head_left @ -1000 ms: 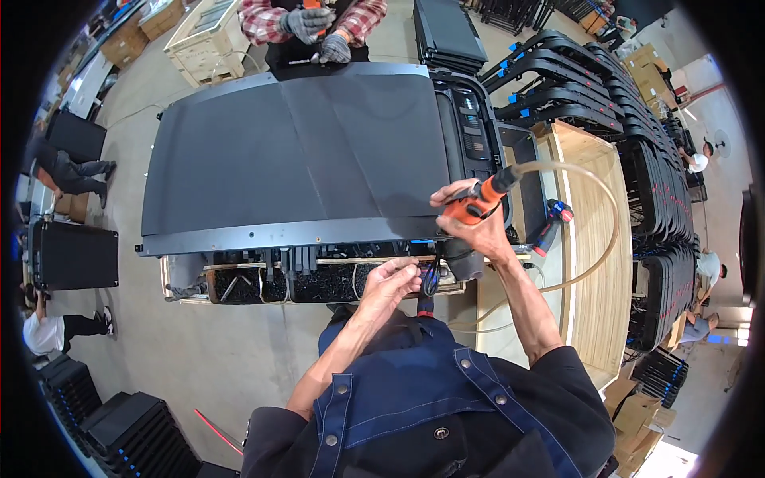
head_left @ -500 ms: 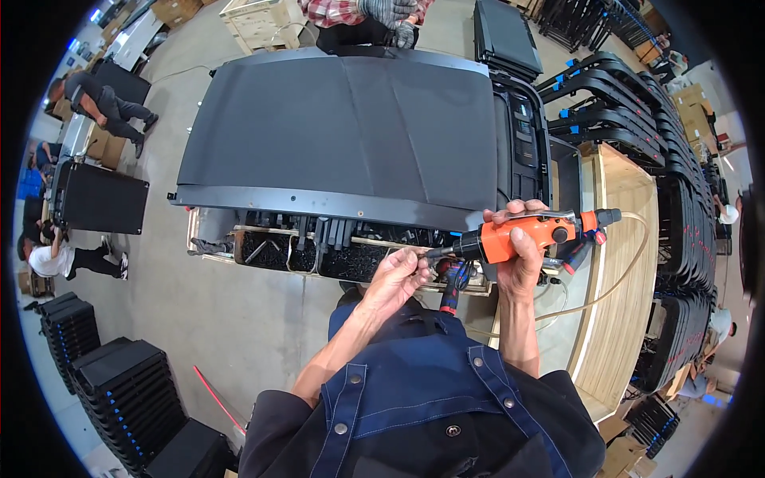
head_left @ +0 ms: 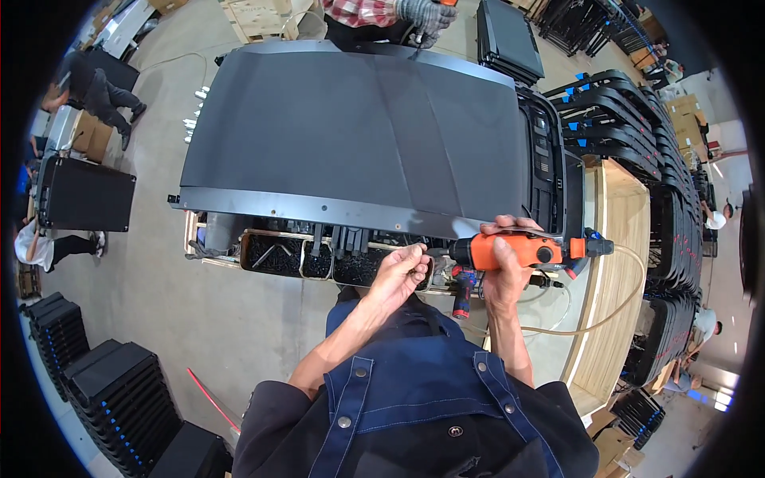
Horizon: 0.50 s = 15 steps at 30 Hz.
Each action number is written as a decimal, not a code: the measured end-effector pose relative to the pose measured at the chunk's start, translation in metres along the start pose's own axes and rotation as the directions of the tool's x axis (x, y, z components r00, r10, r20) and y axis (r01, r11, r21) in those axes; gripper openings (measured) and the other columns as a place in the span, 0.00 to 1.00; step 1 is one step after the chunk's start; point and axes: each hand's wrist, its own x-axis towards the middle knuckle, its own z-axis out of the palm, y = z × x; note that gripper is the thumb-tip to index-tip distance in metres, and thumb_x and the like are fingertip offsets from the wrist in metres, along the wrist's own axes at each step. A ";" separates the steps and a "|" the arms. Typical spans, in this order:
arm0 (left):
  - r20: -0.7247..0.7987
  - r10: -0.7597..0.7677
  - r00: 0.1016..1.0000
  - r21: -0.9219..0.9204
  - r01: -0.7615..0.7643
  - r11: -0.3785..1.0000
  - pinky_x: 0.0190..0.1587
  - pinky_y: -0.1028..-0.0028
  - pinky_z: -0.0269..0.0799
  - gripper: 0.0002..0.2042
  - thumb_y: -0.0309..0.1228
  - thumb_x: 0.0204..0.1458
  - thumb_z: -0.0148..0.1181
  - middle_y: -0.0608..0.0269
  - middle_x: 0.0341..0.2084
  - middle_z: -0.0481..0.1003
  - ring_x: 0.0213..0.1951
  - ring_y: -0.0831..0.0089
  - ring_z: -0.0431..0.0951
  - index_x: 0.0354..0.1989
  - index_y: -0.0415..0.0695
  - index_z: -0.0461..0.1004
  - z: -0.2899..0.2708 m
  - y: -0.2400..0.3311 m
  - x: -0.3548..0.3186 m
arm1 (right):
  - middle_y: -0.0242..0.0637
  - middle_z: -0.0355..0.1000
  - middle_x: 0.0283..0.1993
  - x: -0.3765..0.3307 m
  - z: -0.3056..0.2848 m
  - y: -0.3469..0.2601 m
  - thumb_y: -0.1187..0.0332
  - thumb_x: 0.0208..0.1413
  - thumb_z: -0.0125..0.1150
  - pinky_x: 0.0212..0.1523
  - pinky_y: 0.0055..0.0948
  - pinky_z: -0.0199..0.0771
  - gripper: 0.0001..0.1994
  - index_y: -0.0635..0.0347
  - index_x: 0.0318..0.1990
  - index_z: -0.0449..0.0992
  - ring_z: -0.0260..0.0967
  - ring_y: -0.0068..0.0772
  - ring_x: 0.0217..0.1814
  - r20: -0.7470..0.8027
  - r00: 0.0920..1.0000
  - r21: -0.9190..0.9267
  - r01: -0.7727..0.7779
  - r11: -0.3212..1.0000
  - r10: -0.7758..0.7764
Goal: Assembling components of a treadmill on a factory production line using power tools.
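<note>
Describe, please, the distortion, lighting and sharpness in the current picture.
In the head view, edges of the wooden crate bow inside a black rim; glare brightens the lower right; the orange tool looks fairly sharp, detail at the left hand too small to tell.

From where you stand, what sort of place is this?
Probably a factory assembly floor: the right hand grips an orange power tool beside a large dark panel, and many matching dark frames are stacked toward the right.
</note>
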 end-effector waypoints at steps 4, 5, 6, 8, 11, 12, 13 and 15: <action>0.081 -0.154 0.985 -0.367 0.173 0.914 0.27 0.83 0.71 0.12 0.37 0.65 0.58 0.68 0.29 0.73 0.27 0.81 0.71 0.49 0.42 0.74 -0.002 0.021 0.013 | 0.47 0.74 0.50 0.005 0.045 0.014 0.83 0.49 0.67 0.54 0.43 0.79 0.24 0.61 0.53 0.65 0.77 0.40 0.50 0.243 0.965 -0.093 0.128 0.987 -0.102; 0.019 -0.153 0.988 -0.350 0.150 0.924 0.25 0.83 0.69 0.13 0.41 0.65 0.57 0.70 0.27 0.70 0.26 0.81 0.69 0.46 0.43 0.73 0.004 0.029 0.015 | 0.47 0.74 0.50 0.005 0.055 0.018 0.83 0.49 0.67 0.54 0.43 0.79 0.24 0.61 0.53 0.65 0.77 0.40 0.50 0.244 0.964 -0.102 0.129 0.986 -0.100; 0.024 -0.157 0.987 -0.357 0.155 0.921 0.25 0.83 0.69 0.13 0.41 0.65 0.57 0.70 0.27 0.70 0.26 0.81 0.69 0.46 0.43 0.73 0.000 0.031 0.018 | 0.48 0.74 0.50 0.006 0.064 0.022 0.84 0.48 0.67 0.53 0.42 0.80 0.24 0.61 0.52 0.65 0.77 0.40 0.50 0.304 0.947 -0.176 0.162 0.971 -0.103; 0.072 -0.187 0.980 -0.403 0.200 0.893 0.23 0.83 0.67 0.14 0.42 0.66 0.56 0.70 0.26 0.69 0.25 0.82 0.68 0.40 0.43 0.71 -0.003 0.034 0.022 | 0.48 0.75 0.49 0.008 0.077 0.029 0.84 0.48 0.68 0.52 0.40 0.81 0.24 0.62 0.52 0.66 0.77 0.39 0.49 0.362 0.927 -0.260 0.202 0.944 -0.099; 0.034 -0.189 0.981 -0.321 0.190 0.928 0.22 0.83 0.64 0.16 0.45 0.66 0.54 0.71 0.25 0.68 0.24 0.82 0.67 0.36 0.44 0.70 -0.016 0.037 0.023 | 0.45 0.77 0.46 0.009 0.091 0.046 0.84 0.46 0.69 0.50 0.35 0.81 0.21 0.61 0.48 0.70 0.78 0.36 0.48 0.421 0.906 -0.324 0.194 0.926 -0.043; 0.069 -0.191 0.979 -0.262 0.202 0.944 0.22 0.82 0.63 0.16 0.46 0.67 0.54 0.71 0.26 0.69 0.24 0.82 0.67 0.37 0.44 0.70 -0.021 0.037 0.022 | 0.45 0.77 0.46 0.011 0.095 0.047 0.84 0.46 0.69 0.50 0.35 0.81 0.21 0.61 0.48 0.70 0.78 0.36 0.48 0.423 0.905 -0.332 0.195 0.923 -0.040; 0.071 -0.194 0.979 -0.269 0.206 0.941 0.22 0.82 0.63 0.16 0.46 0.67 0.54 0.71 0.26 0.69 0.24 0.82 0.67 0.37 0.44 0.70 -0.019 0.039 0.017 | 0.42 0.77 0.45 0.016 0.099 0.048 0.83 0.45 0.69 0.49 0.33 0.80 0.20 0.61 0.47 0.72 0.78 0.34 0.47 0.493 0.870 -0.397 0.230 0.888 -0.005; -0.141 -0.051 0.989 0.126 0.069 0.990 0.24 0.81 0.65 0.14 0.42 0.68 0.54 0.70 0.28 0.71 0.25 0.82 0.68 0.39 0.43 0.72 -0.015 0.042 0.006 | 0.37 0.78 0.44 0.023 0.109 0.048 0.82 0.44 0.70 0.46 0.31 0.80 0.19 0.60 0.45 0.76 0.78 0.30 0.44 0.628 0.777 -0.501 0.356 0.789 0.049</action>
